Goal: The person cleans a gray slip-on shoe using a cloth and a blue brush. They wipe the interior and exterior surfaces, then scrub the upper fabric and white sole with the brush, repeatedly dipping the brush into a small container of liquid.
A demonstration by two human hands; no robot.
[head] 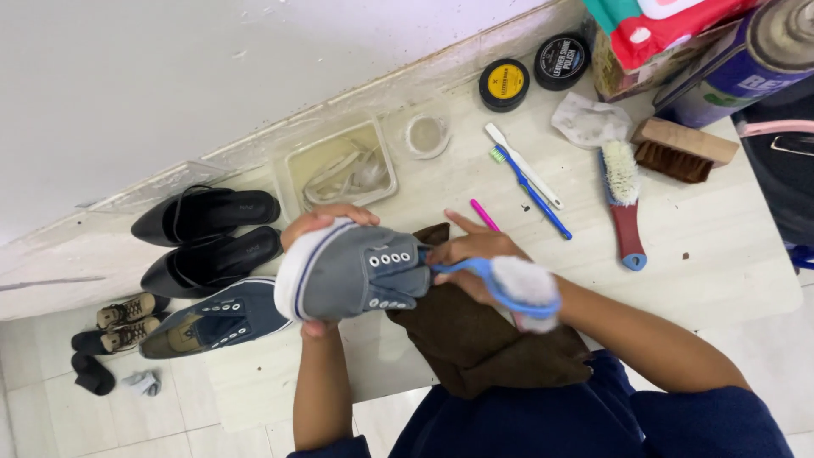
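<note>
- Head view is showing the left hand (315, 227) gripping the toe end of a grey sneaker (352, 270), holding it above a brown cloth (475, 343) on the person's lap.
- Right hand (471, 254) is closing around a blue scrub brush (509, 288), its handle end touching the shoe by the eyelets and its bristles pointing away from the shoe.
- Laces are soaking in a clear tub (339, 168); the shoe is looking laceless.
- Matching navy sneaker (216, 322) is lying on the floor to the left, apparently waiting; scrubbing seems partly done at most.
</note>
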